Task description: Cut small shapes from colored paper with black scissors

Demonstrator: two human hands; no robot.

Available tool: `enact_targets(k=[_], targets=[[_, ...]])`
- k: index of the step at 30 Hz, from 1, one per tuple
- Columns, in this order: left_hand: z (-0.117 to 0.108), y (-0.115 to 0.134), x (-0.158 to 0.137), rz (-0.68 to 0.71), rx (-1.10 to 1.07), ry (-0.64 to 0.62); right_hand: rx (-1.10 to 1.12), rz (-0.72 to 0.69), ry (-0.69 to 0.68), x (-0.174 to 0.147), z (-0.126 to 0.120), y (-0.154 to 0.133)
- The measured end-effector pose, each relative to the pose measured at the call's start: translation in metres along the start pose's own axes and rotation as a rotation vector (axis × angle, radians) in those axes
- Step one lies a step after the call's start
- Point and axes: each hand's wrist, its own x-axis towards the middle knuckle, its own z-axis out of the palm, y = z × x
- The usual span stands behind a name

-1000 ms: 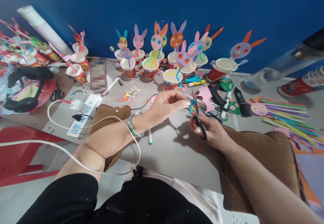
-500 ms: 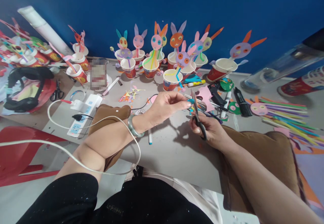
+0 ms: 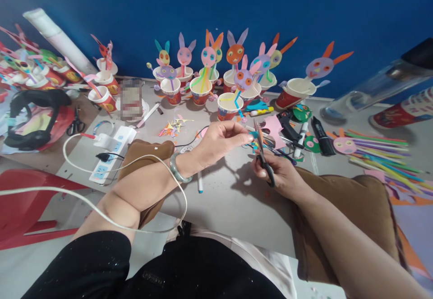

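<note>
Scissors [image 3: 263,154] are being gripped in the right hand [image 3: 282,175], blades pointing up. Left hand [image 3: 219,141] is pinching a small teal paper scrap [image 3: 253,134] against the blades, above the table [image 3: 230,200]

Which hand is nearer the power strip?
Left. The left hand is right of the power strip, with that forearm passing close beside it. The right hand, holding the scissors, is farther right.

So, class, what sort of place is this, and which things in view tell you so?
Probably a craft worktable: a row of red paper cups with paper bunny faces on straws, a pile of coloured drinking straws, and the right hand working black-handled scissors.
</note>
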Motion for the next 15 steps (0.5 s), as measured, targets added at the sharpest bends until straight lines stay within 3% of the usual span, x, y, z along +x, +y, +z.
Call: enact_targets(k=[15], targets=[[0.0012, -0.0009, -0.0014, 0.012, 0.033, -0.009, 0.007, 0.025, -0.012, 0.0003, -0.0007, -0.0022]])
